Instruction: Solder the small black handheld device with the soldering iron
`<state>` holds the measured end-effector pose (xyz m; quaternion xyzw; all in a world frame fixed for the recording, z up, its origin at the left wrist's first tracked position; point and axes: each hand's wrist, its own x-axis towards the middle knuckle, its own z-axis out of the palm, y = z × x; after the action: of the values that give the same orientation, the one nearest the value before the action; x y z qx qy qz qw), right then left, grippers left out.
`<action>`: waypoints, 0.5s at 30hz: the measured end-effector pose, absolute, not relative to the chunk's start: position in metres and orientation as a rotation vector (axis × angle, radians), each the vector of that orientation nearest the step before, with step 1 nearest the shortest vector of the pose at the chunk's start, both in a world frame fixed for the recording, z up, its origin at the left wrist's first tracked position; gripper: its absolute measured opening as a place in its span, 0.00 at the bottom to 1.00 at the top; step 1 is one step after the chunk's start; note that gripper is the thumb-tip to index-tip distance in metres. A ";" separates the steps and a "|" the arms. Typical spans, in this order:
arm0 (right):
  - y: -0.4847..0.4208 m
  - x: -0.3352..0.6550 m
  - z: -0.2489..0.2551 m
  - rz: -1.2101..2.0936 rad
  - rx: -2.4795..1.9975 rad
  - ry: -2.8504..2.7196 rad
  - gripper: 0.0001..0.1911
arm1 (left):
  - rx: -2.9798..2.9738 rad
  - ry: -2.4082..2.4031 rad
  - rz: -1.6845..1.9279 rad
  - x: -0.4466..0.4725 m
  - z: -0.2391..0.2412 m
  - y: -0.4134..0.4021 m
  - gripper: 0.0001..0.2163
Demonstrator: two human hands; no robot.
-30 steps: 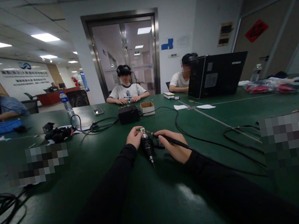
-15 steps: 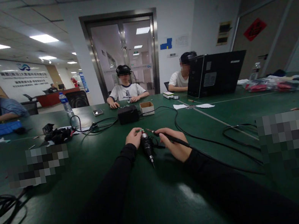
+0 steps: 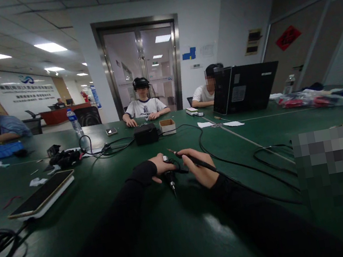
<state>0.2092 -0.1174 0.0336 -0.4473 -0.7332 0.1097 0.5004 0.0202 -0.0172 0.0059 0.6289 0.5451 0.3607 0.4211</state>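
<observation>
A black electric screwdriver [image 3: 168,176] with a silver collar lies on the green table, its thin metal bit toward me. My left hand [image 3: 162,164] reaches across the body of this tool with its fingers over it and the thumb on the near left side. Pencil-fashion, my right hand [image 3: 202,168] holds a black soldering iron [image 3: 193,158], its cable trailing back over my right sleeve. The iron's copper-coloured tip points up and left, just beyond the screwdriver, apart from it. The part of the tool beneath my left fingers is hidden.
A black box [image 3: 146,134] and a small open carton [image 3: 167,127] stand ahead. Black cables [image 3: 230,158] loop on the right. At left lies a phone [image 3: 43,193] on a white block. Co-workers sit across and at left; a computer case [image 3: 247,87] stands back right.
My left hand has moved from a small part at the screwdriver's far end to over its body, closer to me. My right hand keeps the soldering iron in nearly the same place.
</observation>
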 end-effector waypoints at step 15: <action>-0.119 0.210 0.036 0.262 -1.085 -1.767 0.14 | 1.826 1.729 0.640 -0.039 0.038 -0.081 0.33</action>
<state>0.2099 -0.1194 0.0359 -0.4490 -0.7313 0.1084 0.5018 -0.0388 -0.0806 0.0381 0.6776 0.6415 0.2374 0.2701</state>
